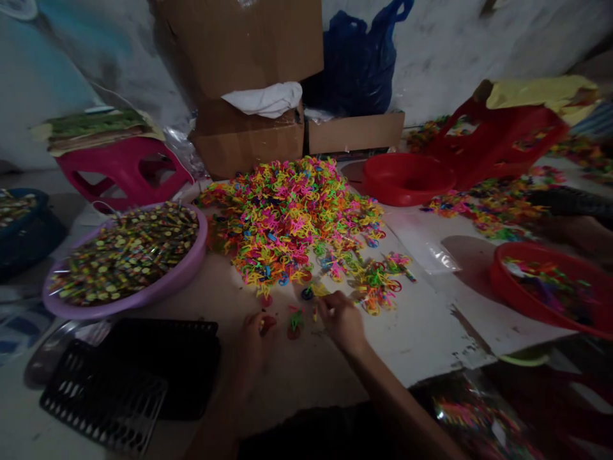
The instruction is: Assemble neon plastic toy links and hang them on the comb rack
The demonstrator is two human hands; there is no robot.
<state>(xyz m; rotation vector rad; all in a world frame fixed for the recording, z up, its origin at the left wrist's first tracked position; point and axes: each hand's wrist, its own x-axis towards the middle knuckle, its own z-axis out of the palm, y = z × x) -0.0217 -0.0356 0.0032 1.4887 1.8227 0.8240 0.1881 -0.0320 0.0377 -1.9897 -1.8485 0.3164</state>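
Neon plastic pieces (292, 220) heaped, tangled; left hand (253, 335) pinching red piece (267, 324), right hand (341, 317) pinching yellow piece (318, 291).

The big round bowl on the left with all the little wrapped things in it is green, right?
Not quite. The head view shows that the big round bowl on the left is purple, not green. It does hold the little wrapped things, heaped nearly to its rim.
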